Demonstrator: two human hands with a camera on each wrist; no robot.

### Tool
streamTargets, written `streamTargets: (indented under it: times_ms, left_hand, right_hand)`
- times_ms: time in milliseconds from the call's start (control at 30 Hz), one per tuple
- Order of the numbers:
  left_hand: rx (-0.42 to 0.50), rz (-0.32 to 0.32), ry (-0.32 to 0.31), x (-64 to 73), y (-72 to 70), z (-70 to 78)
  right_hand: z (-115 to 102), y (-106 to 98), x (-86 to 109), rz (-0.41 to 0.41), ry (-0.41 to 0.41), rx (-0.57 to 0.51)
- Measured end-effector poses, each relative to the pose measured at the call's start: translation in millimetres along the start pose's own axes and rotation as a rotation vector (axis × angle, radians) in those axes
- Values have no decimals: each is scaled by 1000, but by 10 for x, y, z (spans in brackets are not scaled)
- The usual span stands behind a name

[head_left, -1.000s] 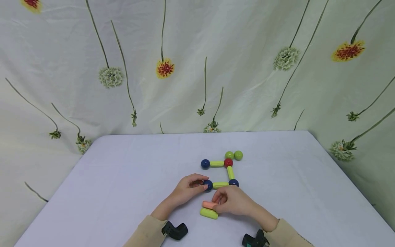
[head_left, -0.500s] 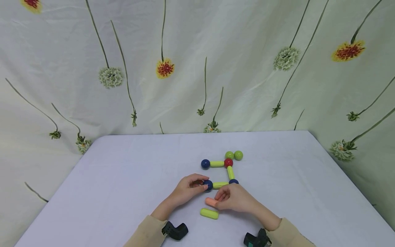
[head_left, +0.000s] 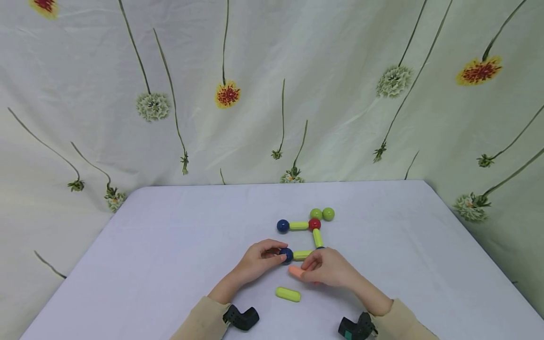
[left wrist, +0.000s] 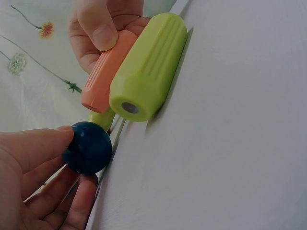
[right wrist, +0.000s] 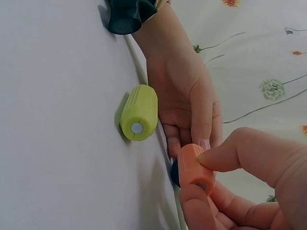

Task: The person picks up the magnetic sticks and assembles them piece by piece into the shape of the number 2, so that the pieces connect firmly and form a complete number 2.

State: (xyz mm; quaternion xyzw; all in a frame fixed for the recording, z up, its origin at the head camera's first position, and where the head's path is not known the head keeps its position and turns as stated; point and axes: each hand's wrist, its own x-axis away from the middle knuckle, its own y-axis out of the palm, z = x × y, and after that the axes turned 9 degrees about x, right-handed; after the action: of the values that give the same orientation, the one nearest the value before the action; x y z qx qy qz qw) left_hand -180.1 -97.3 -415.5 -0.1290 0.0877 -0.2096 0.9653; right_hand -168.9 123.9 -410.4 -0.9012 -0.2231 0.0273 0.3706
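My left hand (head_left: 260,260) pinches a dark blue ball (left wrist: 88,147) between thumb and fingers at the near left end of a joined rod-and-ball shape. An orange magnetic rod (right wrist: 194,165) is pinched by my right hand (head_left: 330,269), just above the table and to the right of that ball. A loose yellow-green rod (head_left: 288,294) lies nearer to me, its metal end showing in both wrist views. From the held ball a yellow-green rod (head_left: 301,255) runs right to another blue ball, mostly hidden behind my right hand.
The shape continues through an upright yellow-green rod (head_left: 318,238) to a red ball (head_left: 314,224), then left along a rod (head_left: 299,225) to a blue ball (head_left: 282,226). Two green balls (head_left: 328,214) sit by the red one. White cloth covers the table (head_left: 191,226).
My right hand has lifted the orange rod away from beside the loose yellow-green rod and carried it forward and to the right. My left hand stays on the blue ball.
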Motion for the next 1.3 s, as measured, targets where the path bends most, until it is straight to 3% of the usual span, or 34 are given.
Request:
streamTargets:
  times_ms: [633, 1300]
  left_hand:
    - [7, 0, 2, -1, 1, -1]
    - [10, 1, -11, -4, 5, -5]
  right_hand:
    - [-99, 92, 21, 116, 61, 4]
    - [-61, 137, 14, 101, 61, -70]
